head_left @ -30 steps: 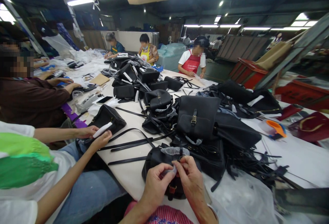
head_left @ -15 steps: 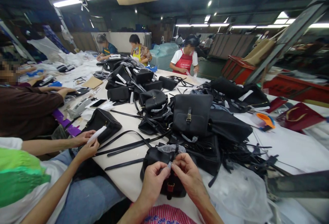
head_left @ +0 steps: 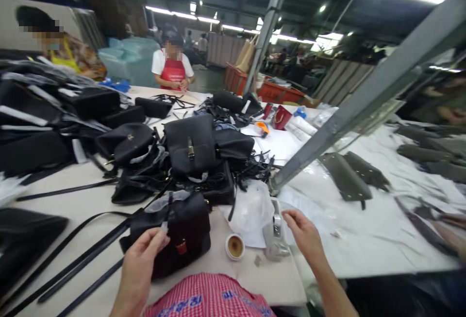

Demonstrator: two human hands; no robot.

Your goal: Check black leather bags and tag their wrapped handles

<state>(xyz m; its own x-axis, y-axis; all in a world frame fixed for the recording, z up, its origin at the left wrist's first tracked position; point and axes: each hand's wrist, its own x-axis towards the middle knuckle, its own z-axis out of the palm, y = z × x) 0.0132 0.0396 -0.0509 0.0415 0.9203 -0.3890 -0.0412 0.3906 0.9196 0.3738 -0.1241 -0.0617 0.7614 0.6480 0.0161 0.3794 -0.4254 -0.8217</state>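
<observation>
A small black bag point(head_left: 184, 229) with a brown tab lies at the near edge of the table point(head_left: 87, 200). My left hand point(head_left: 140, 258) pinches a clear plastic strip at the bag's top, fingers closed. My right hand point(head_left: 304, 232) hangs apart from the bag to the right, fingers loosely spread and holding nothing, just beside a grey tape dispenser point(head_left: 274, 232). A small round cup point(head_left: 235, 245) sits between the bag and the dispenser.
A heap of black bags point(head_left: 189, 147) and loose straps point(head_left: 73, 258) covers the table's middle and left. A slanted metal post point(head_left: 349, 108) rises to the right. Clear plastic sheeting point(head_left: 251, 210) lies by the dispenser. A person in a red apron point(head_left: 173, 69) works at the far end.
My view has swung to the right. My right hand has let go of the bag and moved right to the tape dispenser. My left hand stays on the bag's plastic strip.
</observation>
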